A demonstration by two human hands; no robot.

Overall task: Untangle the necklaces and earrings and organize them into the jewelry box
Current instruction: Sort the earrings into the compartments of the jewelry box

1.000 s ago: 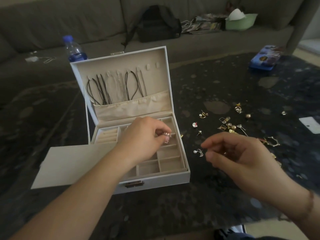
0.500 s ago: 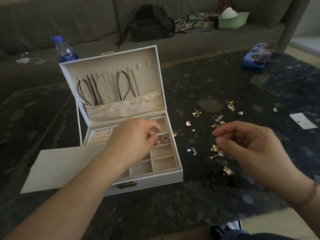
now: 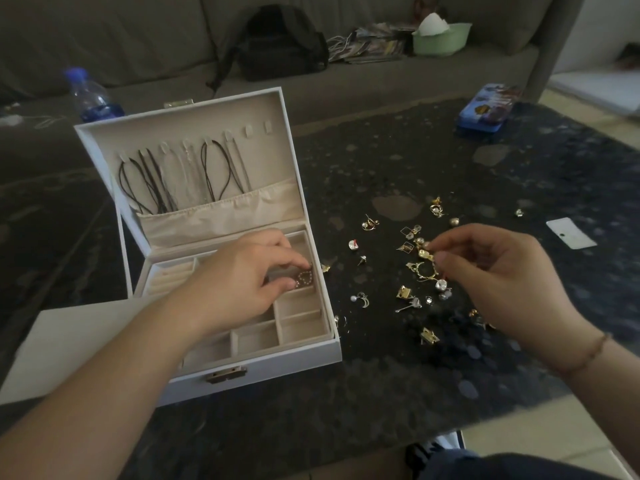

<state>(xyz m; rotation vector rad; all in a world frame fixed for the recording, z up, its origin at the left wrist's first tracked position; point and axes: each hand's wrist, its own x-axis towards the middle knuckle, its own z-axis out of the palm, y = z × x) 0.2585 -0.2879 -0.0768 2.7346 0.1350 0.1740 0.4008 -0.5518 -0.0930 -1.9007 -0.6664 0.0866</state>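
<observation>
The white jewelry box (image 3: 263, 370) stands open on the dark table, with black and pale necklaces (image 3: 207, 171) hanging inside its lid. My left hand (image 3: 239, 282) is over the tray, index finger and thumb loosely curled beside a heart-shaped earring (image 3: 305, 278) that lies in a right-hand compartment. Loose gold and pearl earrings (image 3: 408, 299) are scattered on the table to the right of the box. My right hand (image 3: 498, 282) hovers over them and pinches a small gold earring (image 3: 424, 254) between index finger and thumb.
A white card (image 3: 79, 344) lies left of the box, under my forearm. A water bottle (image 3: 91, 98) stands behind the lid. A blue tin (image 3: 485, 110) and a white tag (image 3: 571, 232) lie at the right. A sofa with a black bag (image 3: 280, 43) runs behind.
My left hand carried the heart-shaped earring to the box and set it in a compartment. My right hand moved forward over the loose earrings and closed its fingertips on a gold one.
</observation>
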